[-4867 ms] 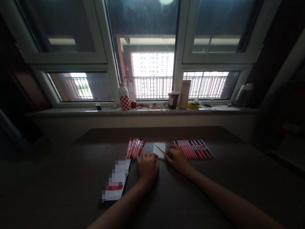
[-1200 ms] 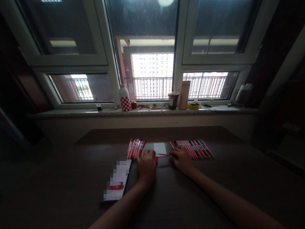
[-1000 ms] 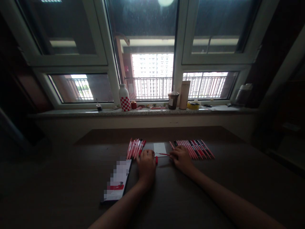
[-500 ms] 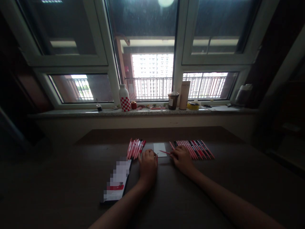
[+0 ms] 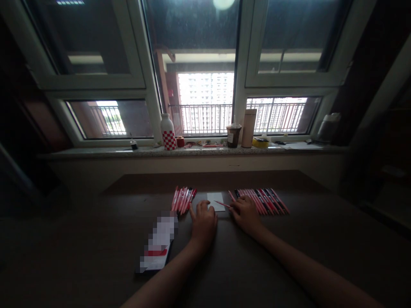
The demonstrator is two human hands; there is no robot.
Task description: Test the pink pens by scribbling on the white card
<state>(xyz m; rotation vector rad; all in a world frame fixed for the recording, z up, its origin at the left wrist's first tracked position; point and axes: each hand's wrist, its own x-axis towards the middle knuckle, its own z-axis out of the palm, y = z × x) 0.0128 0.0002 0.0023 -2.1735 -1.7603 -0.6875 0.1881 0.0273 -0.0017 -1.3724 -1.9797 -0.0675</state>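
Observation:
My right hand (image 5: pixel 245 215) pinches a red pen (image 5: pixel 224 204), its tip pointing left over a small white paper (image 5: pixel 215 201) on the dark table (image 5: pixel 257 265). My left hand (image 5: pixel 203 221) rests by the paper's near-left corner with its fingers curled; a red cap seen in it earlier is hidden now. A small bunch of red and pink pens (image 5: pixel 182 199) lies left of the paper. A longer row of pens (image 5: pixel 260 200) lies right of it, beside my right hand.
A flat box with a blurred label (image 5: pixel 157 248) lies left of my left forearm. On the window sill (image 5: pixel 96 150) stand a red-checked bottle (image 5: pixel 168 131), a drink cup (image 5: pixel 233 134), a tall tumbler (image 5: pixel 249 121) and a yellow container (image 5: pixel 260 141).
My right hand lifted the pen's tip from beside my left hand up onto the paper. My left hand slid slightly right; the red cap at its edge is no longer visible.

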